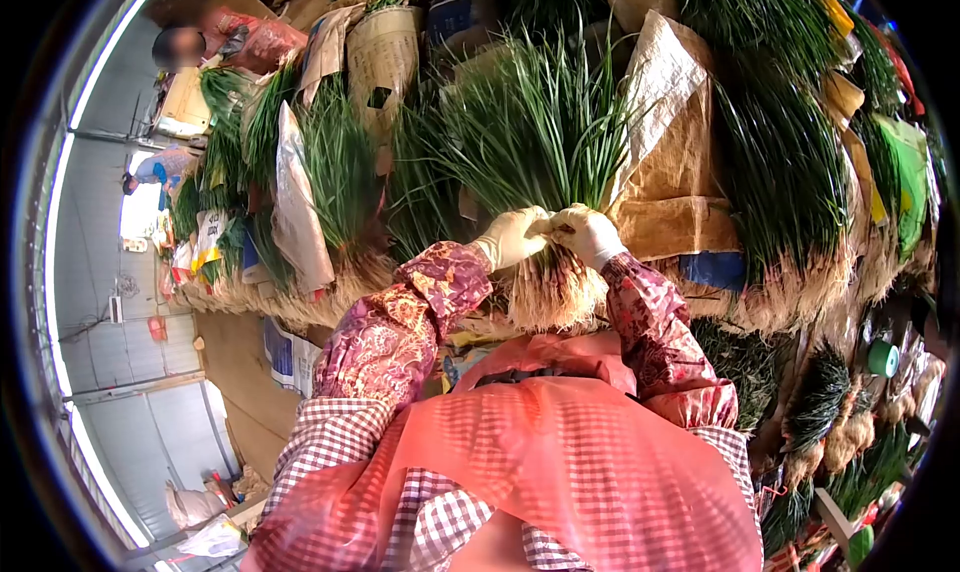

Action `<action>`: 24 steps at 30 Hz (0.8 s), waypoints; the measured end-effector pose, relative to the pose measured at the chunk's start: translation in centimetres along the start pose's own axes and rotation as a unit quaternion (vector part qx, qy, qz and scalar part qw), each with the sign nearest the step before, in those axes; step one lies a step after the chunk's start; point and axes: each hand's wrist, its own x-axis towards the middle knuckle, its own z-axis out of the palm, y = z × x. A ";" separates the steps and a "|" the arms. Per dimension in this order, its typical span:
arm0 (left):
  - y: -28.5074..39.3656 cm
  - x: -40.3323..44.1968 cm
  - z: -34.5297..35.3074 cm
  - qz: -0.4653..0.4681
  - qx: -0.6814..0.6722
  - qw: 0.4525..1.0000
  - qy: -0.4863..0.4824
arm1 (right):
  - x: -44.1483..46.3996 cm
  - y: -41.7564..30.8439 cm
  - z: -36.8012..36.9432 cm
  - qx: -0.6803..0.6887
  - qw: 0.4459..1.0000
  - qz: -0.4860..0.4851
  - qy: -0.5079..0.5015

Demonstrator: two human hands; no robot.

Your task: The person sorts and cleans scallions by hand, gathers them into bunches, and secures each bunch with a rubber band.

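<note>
A thick bunch of green onions (560, 132) fans out in front of me, long green leaves pointing away and pale roots (556, 294) toward my body. My left hand (514, 238), in a cream glove, is closed at the left of the bunch's neck, its fingertips pressed together. From the other side, my right hand (588, 234), gloved too, grips the same neck. The fingertips of both hands meet on top, just above the roots. Whether a tie sits between them is too small to make out.
More green onions (780, 162) lie in rows left and right, roots facing me. Brown paper sacking (675, 162) separates some piles. Smaller bunches (822, 402) lie at the lower right, near a green roll of tape (883, 358). Another person (165, 167) is at the far left.
</note>
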 end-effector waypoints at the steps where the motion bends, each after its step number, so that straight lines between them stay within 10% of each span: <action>1: 0.5 -0.1 -0.2 0.001 0.016 1.000 0.005 | 0.0 0.0 -0.2 0.000 1.000 0.001 -0.006; 15: -1.8 0.5 0.9 0.004 -0.162 0.986 0.035 | 0.2 0.6 -0.7 0.059 0.995 0.019 -0.078; 24: -1.2 0.3 2.0 -0.024 -0.021 0.994 0.102 | 0.2 0.8 0.4 -0.044 0.998 -0.044 -0.008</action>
